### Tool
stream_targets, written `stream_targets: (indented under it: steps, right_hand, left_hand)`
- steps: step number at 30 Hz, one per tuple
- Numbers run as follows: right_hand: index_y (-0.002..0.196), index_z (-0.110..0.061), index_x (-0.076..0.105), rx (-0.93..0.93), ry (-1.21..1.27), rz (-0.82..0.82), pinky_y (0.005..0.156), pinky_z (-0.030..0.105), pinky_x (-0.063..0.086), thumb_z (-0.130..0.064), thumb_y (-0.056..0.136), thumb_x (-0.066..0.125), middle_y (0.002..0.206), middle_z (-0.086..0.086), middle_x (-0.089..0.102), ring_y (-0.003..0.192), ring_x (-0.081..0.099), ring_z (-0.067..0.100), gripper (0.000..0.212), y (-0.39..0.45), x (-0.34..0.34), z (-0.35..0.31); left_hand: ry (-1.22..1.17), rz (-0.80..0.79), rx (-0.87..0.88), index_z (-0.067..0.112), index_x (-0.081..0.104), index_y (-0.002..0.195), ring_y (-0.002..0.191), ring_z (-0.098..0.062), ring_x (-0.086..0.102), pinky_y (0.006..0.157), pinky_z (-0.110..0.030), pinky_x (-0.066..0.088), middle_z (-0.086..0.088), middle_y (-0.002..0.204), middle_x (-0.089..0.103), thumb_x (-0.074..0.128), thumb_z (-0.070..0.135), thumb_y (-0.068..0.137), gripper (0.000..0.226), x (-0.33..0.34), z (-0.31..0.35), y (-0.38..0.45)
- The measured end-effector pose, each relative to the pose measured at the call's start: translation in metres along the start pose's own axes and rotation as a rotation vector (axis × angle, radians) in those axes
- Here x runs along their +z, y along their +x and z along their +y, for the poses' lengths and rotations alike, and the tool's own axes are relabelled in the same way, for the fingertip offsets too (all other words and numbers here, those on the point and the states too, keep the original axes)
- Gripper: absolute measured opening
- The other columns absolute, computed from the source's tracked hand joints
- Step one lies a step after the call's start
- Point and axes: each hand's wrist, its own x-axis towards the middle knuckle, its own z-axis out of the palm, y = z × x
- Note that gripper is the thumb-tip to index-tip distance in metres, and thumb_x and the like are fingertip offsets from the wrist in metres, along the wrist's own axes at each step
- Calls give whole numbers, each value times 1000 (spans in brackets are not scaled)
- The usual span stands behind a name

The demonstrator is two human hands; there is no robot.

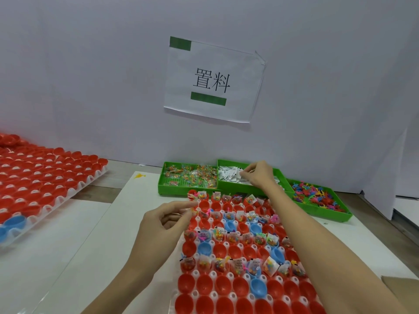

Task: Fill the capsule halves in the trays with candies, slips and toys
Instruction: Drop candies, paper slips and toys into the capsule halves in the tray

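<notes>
A white tray (195,271) of red and blue capsule halves (227,287) lies before me; alternate rows hold candy packets, slips and toys. My left hand (169,219) hovers at the tray's far-left corner, pinching a small yellow-pink toy (194,210) at its fingertips. My right hand (258,174) reaches into the middle green bin (221,185) and pinches white paper slips (230,175). The left green bin (162,185) holds candy packets (192,174). The right green bin (326,214) holds coloured plastic toys (315,197).
A second tray (74,189) of empty red halves, with a couple of blue ones, sits at the far left. A white wall with a paper sign (213,80) stands right behind the bins. A yellow toy (139,176) lies loose on the white tabletop.
</notes>
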Motion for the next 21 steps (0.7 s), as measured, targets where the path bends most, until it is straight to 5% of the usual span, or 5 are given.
stream_targets:
  steps: [5,13,21]
  right_hand:
    - [67,-3,67,-19,-59,-15,54,26,41,-36,89,77,64,9,62,46,40,12,40,-2,-3,8]
    - [90,-3,74,-94,-93,-5,67,27,49,-22,93,74,85,5,71,69,59,11,19,-10,-14,16]
    - [94,-14,76,-123,209,82,76,31,55,-28,92,74,87,-1,73,81,67,15,14,-52,-37,20]
  left_hand:
    - [24,-2,-13,39,82,98,86,-10,73,72,-13,56,8,89,77,74,18,92,23,0,0,1]
    - [36,-15,-15,35,80,102,82,-11,75,69,-11,55,11,87,77,73,15,92,24,1,2,-1]
    - [-15,-62,-46,34,75,91,86,-16,76,71,-17,58,2,93,79,82,18,86,17,1,8,-4]
